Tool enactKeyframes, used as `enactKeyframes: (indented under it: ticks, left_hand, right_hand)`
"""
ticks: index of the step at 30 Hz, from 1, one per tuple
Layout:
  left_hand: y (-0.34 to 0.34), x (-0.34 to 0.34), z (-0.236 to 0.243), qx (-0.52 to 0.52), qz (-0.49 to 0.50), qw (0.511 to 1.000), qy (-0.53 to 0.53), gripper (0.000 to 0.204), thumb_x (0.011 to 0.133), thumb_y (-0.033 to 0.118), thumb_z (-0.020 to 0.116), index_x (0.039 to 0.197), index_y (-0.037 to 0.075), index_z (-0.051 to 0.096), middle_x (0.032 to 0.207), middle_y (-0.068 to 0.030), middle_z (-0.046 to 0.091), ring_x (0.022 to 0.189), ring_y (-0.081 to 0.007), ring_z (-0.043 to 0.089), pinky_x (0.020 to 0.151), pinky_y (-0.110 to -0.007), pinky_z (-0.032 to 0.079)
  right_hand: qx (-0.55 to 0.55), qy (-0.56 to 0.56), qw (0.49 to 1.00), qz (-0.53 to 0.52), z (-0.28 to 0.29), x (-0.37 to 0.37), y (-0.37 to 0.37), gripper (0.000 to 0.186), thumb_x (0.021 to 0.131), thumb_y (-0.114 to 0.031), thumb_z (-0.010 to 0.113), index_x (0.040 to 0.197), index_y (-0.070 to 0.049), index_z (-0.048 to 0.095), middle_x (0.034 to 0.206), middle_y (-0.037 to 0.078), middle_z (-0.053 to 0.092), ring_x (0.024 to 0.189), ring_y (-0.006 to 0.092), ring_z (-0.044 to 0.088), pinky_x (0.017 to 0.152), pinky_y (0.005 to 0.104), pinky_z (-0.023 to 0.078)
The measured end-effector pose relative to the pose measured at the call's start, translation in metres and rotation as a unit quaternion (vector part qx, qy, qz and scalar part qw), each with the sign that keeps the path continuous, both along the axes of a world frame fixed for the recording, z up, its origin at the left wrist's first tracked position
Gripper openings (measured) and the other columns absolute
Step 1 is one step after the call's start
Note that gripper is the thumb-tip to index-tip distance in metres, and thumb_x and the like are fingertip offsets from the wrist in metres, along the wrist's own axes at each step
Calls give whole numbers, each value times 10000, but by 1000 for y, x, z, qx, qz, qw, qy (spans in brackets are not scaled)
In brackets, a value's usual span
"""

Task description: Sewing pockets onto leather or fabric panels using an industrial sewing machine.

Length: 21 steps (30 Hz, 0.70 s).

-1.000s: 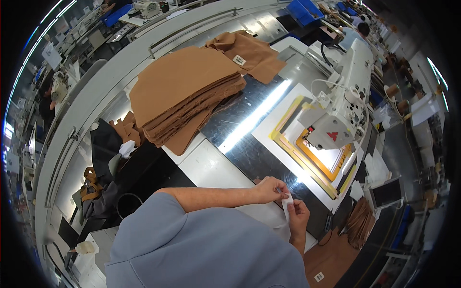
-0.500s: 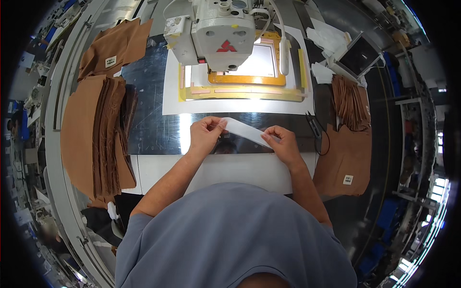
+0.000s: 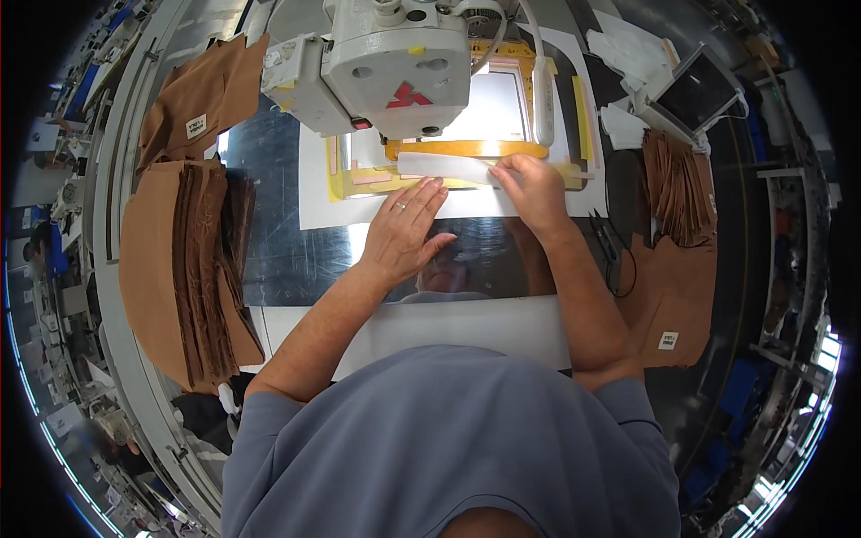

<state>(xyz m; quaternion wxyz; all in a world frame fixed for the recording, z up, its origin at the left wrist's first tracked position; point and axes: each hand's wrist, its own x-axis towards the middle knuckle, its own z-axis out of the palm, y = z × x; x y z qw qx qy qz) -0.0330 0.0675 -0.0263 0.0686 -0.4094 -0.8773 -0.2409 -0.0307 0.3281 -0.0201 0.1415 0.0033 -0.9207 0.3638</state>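
A white strip (image 3: pixel 439 165) lies along the near edge of the orange frame (image 3: pixel 502 148), over the yellow taped border of a template on a white sheet (image 3: pixel 318 211). My right hand (image 3: pixel 529 193) pinches the strip's right end between thumb and fingers. Just below the strip's left part, my left hand (image 3: pixel 404 229) rests open, fingertips on the template's near border and thumb out. Directly behind them is the white sewing machine head (image 3: pixel 377 72), hiding part of the frame.
Stacked brown fabric pieces (image 3: pixel 152 269) line the left, with loose brown cloth (image 3: pixel 197 90) behind. At right are black thread snips (image 3: pixel 603 242) with a cord, more brown bundles (image 3: pixel 673 184) and a small screen (image 3: pixel 695 90). The metal work plate (image 3: pixel 278 269) has a reflective surface.
The view has swung round to face the machine. Both hands have moved forward, carrying the strip onto the template. My left hand has let go of the strip and spread its fingers.
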Motion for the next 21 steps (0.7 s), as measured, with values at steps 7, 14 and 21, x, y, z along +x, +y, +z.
enactKeyframes:
  ticks: [7, 14, 21]
  left_hand:
    - [6, -18, -6, -116, 30, 993, 1, 904, 946, 643, 549, 1554, -1, 369, 1569, -201, 433, 1494, -327, 363, 1230, -528, 229]
    - [18, -21, -3, -122, 49, 991, -17, 914, 930, 644, 571, 1541, -12, 389, 1549, -204, 451, 1475, -326, 383, 1221, -527, 230]
    - [32, -21, -3, -110, 67, 991, -31, 935, 936, 658, 548, 1542, -32, 372, 1556, -234, 421, 1467, -369, 380, 1205, -520, 234]
  right_hand:
    - [72, 54, 995, 43, 1, -10, 11, 147, 834, -172, 808, 880, -58, 727, 824, 101, 721, 738, 294, 685, 705, 399, 510]
    - [221, 173, 960, 2, 25, 11, 2, 240, 800, -139, 805, 1017, -83, 719, 1093, 54, 702, 1016, 237, 651, 869, 401, 475]
    - [141, 50, 984, 92, 6, 43, -21, 521, 822, -218, 793, 1280, -32, 630, 1246, 91, 648, 1204, 247, 590, 1021, 472, 426]
